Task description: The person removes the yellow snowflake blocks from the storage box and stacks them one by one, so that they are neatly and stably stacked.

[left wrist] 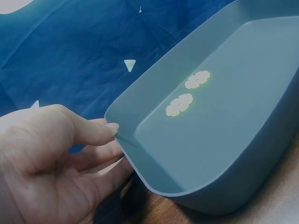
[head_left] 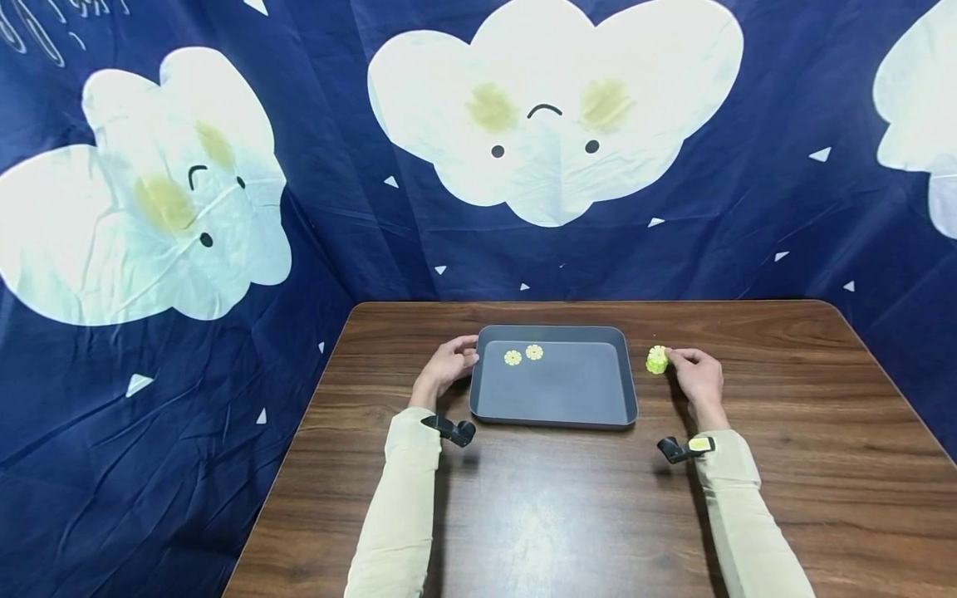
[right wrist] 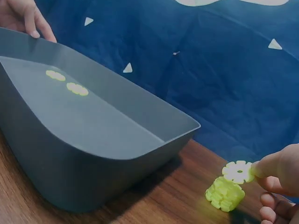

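A dark grey rectangular tray (head_left: 553, 386) stands on the table, with two flat yellow flower-shaped pieces, one (head_left: 512, 357) beside the other (head_left: 534, 352), lying toward its far left corner. At the tray's left end, my left hand (head_left: 451, 364) holds the edge, thumb at the rim and fingers along the outer wall (left wrist: 135, 161). Right of the tray, my right hand (head_left: 697, 380) pinches one yellow flower-shaped piece (right wrist: 239, 171) between thumb and finger. Directly under that piece is a stack of similar yellow pieces (right wrist: 225, 195); whether the two touch is hard to tell.
The brown wooden table (head_left: 538, 507) extends in front of the tray and to both sides. A dark blue cloth (head_left: 598, 257) with white cloud faces hangs behind it and along the left. Each wrist carries a small black camera mount, the left one (head_left: 452, 430) near the tray's front corner.
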`<move>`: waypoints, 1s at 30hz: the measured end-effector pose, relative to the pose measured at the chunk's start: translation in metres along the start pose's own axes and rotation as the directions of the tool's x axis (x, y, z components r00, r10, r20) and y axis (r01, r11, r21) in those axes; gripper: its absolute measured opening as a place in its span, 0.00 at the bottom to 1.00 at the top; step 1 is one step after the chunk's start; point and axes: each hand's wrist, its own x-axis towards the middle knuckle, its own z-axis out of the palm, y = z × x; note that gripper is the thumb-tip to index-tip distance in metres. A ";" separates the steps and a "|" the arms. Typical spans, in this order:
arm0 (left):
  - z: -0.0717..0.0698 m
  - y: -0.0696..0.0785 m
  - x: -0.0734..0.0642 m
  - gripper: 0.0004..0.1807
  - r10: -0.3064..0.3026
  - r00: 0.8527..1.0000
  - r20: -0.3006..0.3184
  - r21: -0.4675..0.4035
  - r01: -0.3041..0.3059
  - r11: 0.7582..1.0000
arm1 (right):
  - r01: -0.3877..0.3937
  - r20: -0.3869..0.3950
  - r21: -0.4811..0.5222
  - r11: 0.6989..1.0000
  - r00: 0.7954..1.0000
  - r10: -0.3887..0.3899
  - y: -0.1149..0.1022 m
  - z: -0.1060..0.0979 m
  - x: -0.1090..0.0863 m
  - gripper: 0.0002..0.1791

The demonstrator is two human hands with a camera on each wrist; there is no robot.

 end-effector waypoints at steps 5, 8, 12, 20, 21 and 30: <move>0.000 0.000 0.002 0.27 -0.025 1.000 0.007 -0.029 0.025 0.999 | 0.013 0.015 -0.070 0.997 1.000 -0.012 0.001 0.000 0.002 0.22; 0.000 0.000 0.003 0.27 -0.039 0.999 0.009 -0.034 0.039 0.999 | 0.035 0.010 -0.128 0.991 0.999 -0.034 0.002 0.000 0.004 0.22; 0.000 0.001 0.003 0.27 -0.045 0.999 0.007 -0.027 0.046 0.999 | 0.068 -0.003 -0.201 0.977 0.998 -0.070 0.004 0.000 0.007 0.21; 0.000 0.000 0.002 0.27 -0.036 0.999 0.003 -0.021 0.036 0.999 | 0.099 -0.002 -0.242 0.965 0.995 -0.102 0.004 0.001 0.009 0.21; 0.000 0.000 0.002 0.27 -0.034 0.999 0.001 -0.019 0.034 0.999 | 0.101 -0.002 -0.244 0.964 0.994 -0.105 0.004 0.001 0.009 0.21; 0.001 0.002 0.000 0.27 -0.044 0.999 -0.001 -0.027 0.044 0.999 | 0.117 -0.025 -0.238 0.964 0.992 -0.127 0.002 0.000 0.006 0.20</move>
